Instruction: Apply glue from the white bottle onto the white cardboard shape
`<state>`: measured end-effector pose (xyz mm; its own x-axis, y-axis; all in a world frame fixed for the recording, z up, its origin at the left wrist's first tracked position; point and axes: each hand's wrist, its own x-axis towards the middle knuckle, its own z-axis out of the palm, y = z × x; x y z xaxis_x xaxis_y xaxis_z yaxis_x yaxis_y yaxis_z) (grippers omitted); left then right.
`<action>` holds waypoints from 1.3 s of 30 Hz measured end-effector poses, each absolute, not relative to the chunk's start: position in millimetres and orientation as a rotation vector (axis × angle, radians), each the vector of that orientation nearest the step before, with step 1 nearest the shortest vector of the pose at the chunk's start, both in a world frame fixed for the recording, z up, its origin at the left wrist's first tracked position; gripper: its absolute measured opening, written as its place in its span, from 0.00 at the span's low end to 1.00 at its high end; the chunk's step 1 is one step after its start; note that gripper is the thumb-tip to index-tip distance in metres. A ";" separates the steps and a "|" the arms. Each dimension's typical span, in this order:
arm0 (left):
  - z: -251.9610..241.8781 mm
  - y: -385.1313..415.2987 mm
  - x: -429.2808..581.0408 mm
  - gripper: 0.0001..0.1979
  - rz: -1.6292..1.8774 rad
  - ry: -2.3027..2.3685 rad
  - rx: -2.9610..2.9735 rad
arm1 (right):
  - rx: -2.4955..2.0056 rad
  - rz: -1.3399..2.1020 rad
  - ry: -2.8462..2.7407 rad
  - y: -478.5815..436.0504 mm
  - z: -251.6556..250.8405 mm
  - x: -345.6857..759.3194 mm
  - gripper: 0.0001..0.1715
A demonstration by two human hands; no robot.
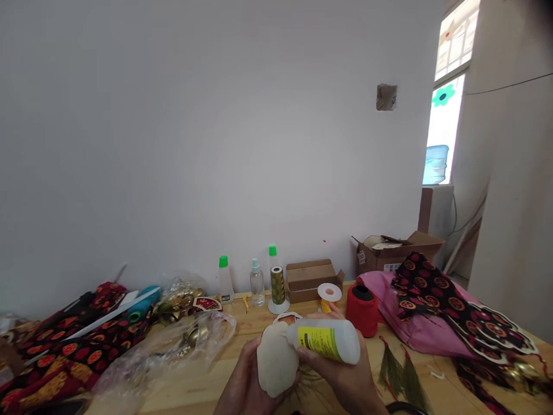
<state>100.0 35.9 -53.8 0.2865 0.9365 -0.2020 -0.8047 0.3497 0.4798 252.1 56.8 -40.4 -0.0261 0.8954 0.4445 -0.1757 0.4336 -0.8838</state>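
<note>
My left hand (243, 380) is closed round the edge of a pale, flat piece with a scalloped outline (277, 360). Tipped on its side, a white squeeze bottle of glue (322, 340) with a yellow-green label lies in my right hand (345, 377). The nozzle points left and meets the upper right edge of the pale piece; whether any glue comes out is too small to see. Green threads (313, 383) show below, between the hands. Just behind the bottle stands a spool of yellow thread (329, 294).
At the back are a green-capped bottle (225, 282), a clear bottle (257, 285), an olive thread cone (277, 286) and a cardboard box (311, 279). Patterned fabric (69, 351) and a plastic bag (173, 351) lie left. Right are a red thread cone (362, 311), green tassels (400, 369) and pink cloth (419, 323).
</note>
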 end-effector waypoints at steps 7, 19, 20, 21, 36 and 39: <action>-59.4 38.0 98.5 0.11 1.150 0.505 0.311 | -0.686 1.197 -1.058 57.8 -43.9 248.3 0.24; -68.1 47.5 99.0 0.14 1.082 0.334 0.360 | -0.710 1.053 -1.256 62.5 -54.7 246.2 0.24; -67.4 47.3 99.2 0.14 1.084 0.320 0.360 | -0.720 1.067 -1.251 62.4 -55.7 246.1 0.26; -66.9 47.2 99.3 0.14 1.080 0.311 0.362 | -0.725 1.083 -1.241 62.0 -56.5 245.8 0.27; -56.9 40.3 91.5 0.13 1.102 0.448 0.411 | -0.636 1.169 -0.973 93.5 -38.5 281.0 0.26; -56.3 40.1 89.7 0.14 1.191 0.498 0.391 | -0.880 0.834 -1.441 94.1 -20.3 296.7 0.27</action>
<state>89.7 40.1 -56.3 0.2853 0.9450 -0.1602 -0.7780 0.3259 0.5371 296.7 94.1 -20.3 -0.0216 0.8890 0.4573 0.0458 0.4578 -0.8879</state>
